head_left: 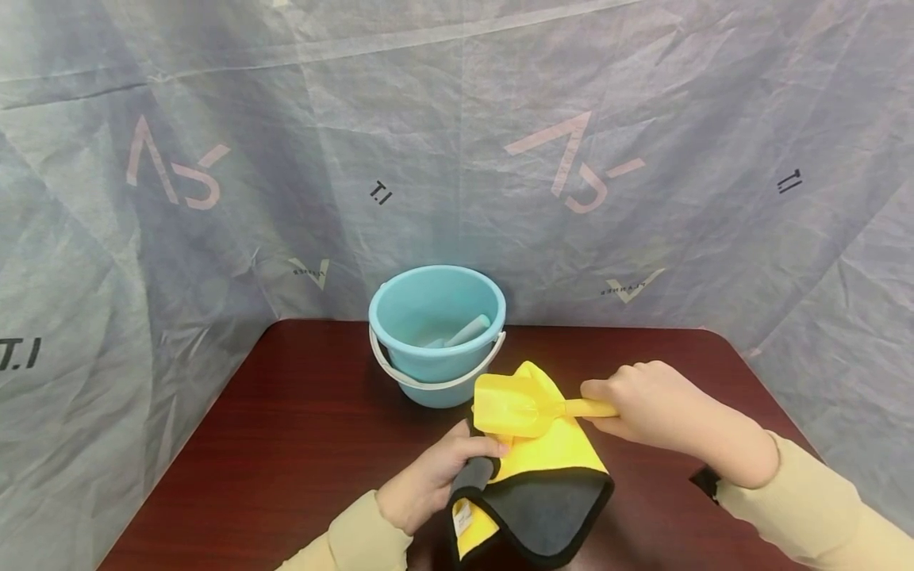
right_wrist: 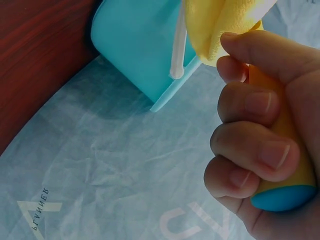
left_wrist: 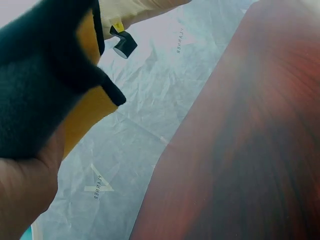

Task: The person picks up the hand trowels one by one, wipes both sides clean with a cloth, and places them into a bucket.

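In the head view my right hand (head_left: 657,404) grips a yellow toy shovel (head_left: 508,406) by its handle. The right wrist view has the fingers curled round that handle, with its blue end cap (right_wrist: 285,198) showing below the palm. My left hand (head_left: 437,474) holds a two-sided cloth (head_left: 548,507), yellow on one face and dark grey on the other, edged in black. The cloth hangs in folds, its yellow face behind the shovel's scoop. In the left wrist view the dark side of the cloth (left_wrist: 40,85) covers most of the left fingers.
A light blue bucket (head_left: 432,366) with a white handle stands at the back of the dark red table (head_left: 300,444), just beyond the cloth. Inside it lies a light blue stick-like piece (head_left: 469,330). Grey printed sheeting (head_left: 457,151) hangs behind the table.
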The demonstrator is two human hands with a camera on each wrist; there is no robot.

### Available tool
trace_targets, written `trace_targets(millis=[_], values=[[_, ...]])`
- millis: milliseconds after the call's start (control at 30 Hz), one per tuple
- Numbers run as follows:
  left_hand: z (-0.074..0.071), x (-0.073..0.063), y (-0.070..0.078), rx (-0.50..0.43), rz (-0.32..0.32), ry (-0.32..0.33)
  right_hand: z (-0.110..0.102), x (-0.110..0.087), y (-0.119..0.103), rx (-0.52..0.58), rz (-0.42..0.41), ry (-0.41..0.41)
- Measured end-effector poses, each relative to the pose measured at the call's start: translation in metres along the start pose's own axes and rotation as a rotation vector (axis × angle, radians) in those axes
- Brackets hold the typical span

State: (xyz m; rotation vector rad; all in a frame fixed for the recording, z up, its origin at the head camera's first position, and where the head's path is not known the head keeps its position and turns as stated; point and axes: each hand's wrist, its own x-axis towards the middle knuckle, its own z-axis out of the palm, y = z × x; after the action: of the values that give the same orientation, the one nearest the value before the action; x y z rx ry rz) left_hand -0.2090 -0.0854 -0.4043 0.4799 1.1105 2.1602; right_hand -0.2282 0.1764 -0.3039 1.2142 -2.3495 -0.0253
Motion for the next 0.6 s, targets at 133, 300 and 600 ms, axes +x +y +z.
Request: trace_targets(millis=[133, 300, 600], values=[[-0.0003, -0.0021, 0.0008, 0.012, 0.006, -0.007, 0.0021, -0.0015, 0.0000, 0.005, 0.022, -0.033], [-0.0006, -0.0049, 0.0010, 0.032, -0.006, 0.017, 0.0034, -0.0040, -0.0005, 0.007, 0.026, -0.064], [-0.0050, -0.0089, 0.0037, 0.064, 0.025, -0.005, 0.0023, -0.0066, -0.0008, 0.009, 0.033, -0.111]])
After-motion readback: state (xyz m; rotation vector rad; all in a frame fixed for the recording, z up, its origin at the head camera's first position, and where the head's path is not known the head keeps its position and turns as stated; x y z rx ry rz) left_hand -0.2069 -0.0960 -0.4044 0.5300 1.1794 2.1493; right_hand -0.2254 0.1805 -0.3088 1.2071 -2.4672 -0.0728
